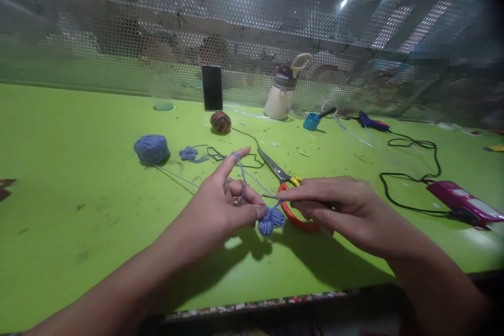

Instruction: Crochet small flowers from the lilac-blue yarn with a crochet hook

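Between thumb and fingers, my left hand pinches a small blue crochet flower. A strand of blue yarn loops over its raised index finger and runs down to the flower. My right hand is closed around a crochet hook, whose thin shaft points left just above the flower's petals. The hook's handle is mostly hidden by the fingers. Blue yarn leads back to a ball of blue yarn at the left. Scissors with red and yellow handles lie partly under my right hand.
Beyond my hands lie another blue crochet flower and a multicoloured yarn ball. A phone, a bottle and a blue pot stand along the perforated panel. At right are a glue gun and a corded magenta box.
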Motion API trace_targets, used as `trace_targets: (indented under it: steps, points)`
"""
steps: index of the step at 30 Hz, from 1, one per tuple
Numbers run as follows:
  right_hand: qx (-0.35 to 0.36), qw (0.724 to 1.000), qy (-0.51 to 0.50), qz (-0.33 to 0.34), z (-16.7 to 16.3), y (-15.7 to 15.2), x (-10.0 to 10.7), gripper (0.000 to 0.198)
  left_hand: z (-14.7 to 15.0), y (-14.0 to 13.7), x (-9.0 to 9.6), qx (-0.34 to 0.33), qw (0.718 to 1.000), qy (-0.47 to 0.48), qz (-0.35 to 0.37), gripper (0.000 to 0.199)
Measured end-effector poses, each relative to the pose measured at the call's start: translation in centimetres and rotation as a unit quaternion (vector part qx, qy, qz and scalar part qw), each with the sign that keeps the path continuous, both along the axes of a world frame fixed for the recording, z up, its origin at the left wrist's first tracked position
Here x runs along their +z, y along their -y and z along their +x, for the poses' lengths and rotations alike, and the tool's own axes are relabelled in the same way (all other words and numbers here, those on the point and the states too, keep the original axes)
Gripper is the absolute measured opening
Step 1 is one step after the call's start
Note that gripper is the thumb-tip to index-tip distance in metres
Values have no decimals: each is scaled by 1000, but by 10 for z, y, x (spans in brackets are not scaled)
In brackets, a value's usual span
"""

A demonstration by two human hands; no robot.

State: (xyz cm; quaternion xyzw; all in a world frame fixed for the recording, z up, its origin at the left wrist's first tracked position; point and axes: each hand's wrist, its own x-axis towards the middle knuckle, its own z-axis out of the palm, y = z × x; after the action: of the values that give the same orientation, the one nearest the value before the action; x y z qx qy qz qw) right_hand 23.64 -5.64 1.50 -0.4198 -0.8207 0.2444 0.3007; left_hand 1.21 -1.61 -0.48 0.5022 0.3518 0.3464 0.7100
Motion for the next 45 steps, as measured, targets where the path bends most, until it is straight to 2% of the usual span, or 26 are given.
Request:
trace_targets:
  steps: [7, 12, 17, 21, 27, 34, 36, 38, 41, 43, 45]
  points:
    - [80, 992, 101, 9, 7, 1, 15, 43, 0, 3, 3, -8, 1000, -8, 8, 93]
    - [71, 976, 204, 4, 5, 3, 28, 45, 0, 3, 2, -18, 999, -16, 22, 85]
    - [76, 966, 247, 6, 2, 3, 36, 53, 1, 3, 1, -24, 999, -19, 29, 83]
    - [79, 957, 278, 6, 3, 4, 36, 54, 1, 3, 0, -25, 999, -22, 29, 81]
    - [74, 944, 319, 42, 1, 9, 32, 62, 1, 3, -1, -22, 998, -37, 48, 82]
    - [26, 959, 283, 6, -1, 12, 22, 64, 3, 7, 1, 9, 986, -104, 133, 77]
    - [6, 970, 244, 0, -3, 12, 15, 62, 4, 7, -4, 39, 973, -121, 193, 72]
    - [-17, 983, 184, -4, -8, 11, 7, 58, 3, 8, -10, 87, 945, -138, 283, 69]
    - [-68, 996, 46, -29, -22, 5, -8, 45, 2, 8, -20, 162, 873, -168, 428, 69]
    - [-117, 988, -67, -77, -35, 1, -19, 35, 3, 10, -23, 208, 827, -180, 491, 70]
    - [-144, 957, -203, -151, -49, -3, -31, 27, 3, 10, -21, 241, 808, -181, 507, 71]
